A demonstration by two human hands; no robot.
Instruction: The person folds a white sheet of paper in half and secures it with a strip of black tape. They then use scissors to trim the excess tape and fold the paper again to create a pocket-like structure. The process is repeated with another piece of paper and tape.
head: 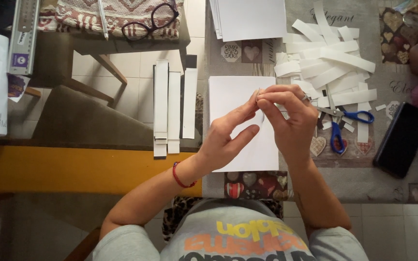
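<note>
Both hands meet above a white sheet (240,125) on the tabletop (364,183): left hand (228,137) and right hand (291,118) each pinch in their grip what seems a small paper strip (259,95), fingertips touching. Blue-handled scissors (337,126) and cut white strips (332,63) lie just right.

Item pinched between left hand (228,137) and right hand (291,121) fingertips too small to identify; scissors (339,128) partly behind right hand.

Table (364,186) has a heart-print cloth; white sheets (240,121) at the near edge, paper strips (330,65) and blue scissors (337,130) further back, black phone (402,139) toward the right edge.
</note>
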